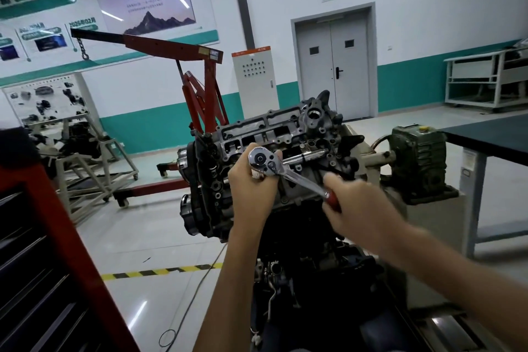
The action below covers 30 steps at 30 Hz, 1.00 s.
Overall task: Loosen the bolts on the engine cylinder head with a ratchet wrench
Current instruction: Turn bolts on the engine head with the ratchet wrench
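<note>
Gripping one ratchet wrench [281,170], two hands [253,180], one cylinder head [274,128]

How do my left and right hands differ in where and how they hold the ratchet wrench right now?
The left hand wraps the head of the ratchet wrench; the right hand grips its red handle end. The left hand is in front of the cylinder head, higher in view; the right hand is lower, nearer the camera. The left hand looks sharp; the right hand is blurred. Both grip the same wrench.

Floor [137,237] beside engine [271,134] open; table [491,137] perhaps close.
</note>
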Each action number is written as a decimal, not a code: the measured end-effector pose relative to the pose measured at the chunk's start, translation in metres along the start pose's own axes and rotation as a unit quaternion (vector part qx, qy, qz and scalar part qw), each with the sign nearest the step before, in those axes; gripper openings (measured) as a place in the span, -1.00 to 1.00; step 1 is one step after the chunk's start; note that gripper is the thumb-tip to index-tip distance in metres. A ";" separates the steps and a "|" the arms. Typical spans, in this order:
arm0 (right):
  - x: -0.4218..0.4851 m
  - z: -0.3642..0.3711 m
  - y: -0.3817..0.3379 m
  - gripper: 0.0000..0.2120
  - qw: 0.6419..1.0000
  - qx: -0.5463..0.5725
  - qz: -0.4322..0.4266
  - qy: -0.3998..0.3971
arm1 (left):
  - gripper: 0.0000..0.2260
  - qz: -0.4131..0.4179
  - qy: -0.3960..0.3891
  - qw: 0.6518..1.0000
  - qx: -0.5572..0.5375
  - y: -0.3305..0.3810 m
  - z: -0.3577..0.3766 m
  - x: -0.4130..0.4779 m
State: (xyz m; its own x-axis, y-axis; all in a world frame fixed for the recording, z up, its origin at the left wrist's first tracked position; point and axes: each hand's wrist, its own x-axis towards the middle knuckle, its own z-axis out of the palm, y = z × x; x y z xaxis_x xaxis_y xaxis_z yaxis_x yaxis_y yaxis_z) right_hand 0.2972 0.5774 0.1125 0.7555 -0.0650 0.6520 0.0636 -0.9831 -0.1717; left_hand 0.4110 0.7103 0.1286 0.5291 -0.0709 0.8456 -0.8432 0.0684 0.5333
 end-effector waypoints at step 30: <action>-0.037 0.054 -0.049 -0.81 0.948 0.296 0.112 -0.003 | -0.72 -0.036 -0.002 0.997 -0.068 0.009 0.026 0.004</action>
State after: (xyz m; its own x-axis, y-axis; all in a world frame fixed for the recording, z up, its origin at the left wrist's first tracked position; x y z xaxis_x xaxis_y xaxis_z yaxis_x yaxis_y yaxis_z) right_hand 0.3013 0.6371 0.0575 0.7965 -0.2588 0.5464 0.2552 -0.6754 -0.6919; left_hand 0.4025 0.6848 0.1359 0.5866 -0.0842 0.8055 -0.7827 0.1965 0.5906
